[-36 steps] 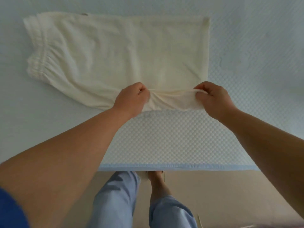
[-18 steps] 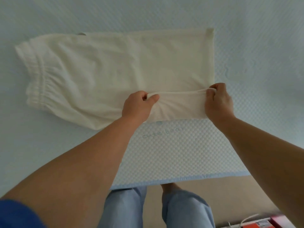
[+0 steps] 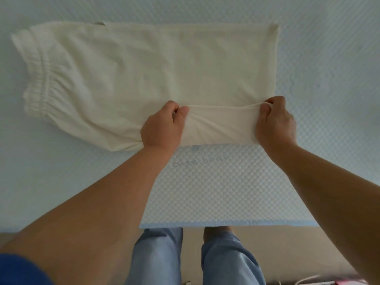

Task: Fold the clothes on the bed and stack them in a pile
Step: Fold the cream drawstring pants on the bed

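Since the earlier frames, the near edge of the cream shorts (image 3: 144, 75) is being lifted higher and carried further toward the top of the frame, so more of the quilted bed (image 3: 216, 188) is showing beneath it. The left hand (image 3: 162, 128) is pinching that edge at mid-frame, fingers curled round the fabric, and the right hand (image 3: 274, 120) is gripping it near the right corner. The shorts are lying across the upper half, waistband at the left.
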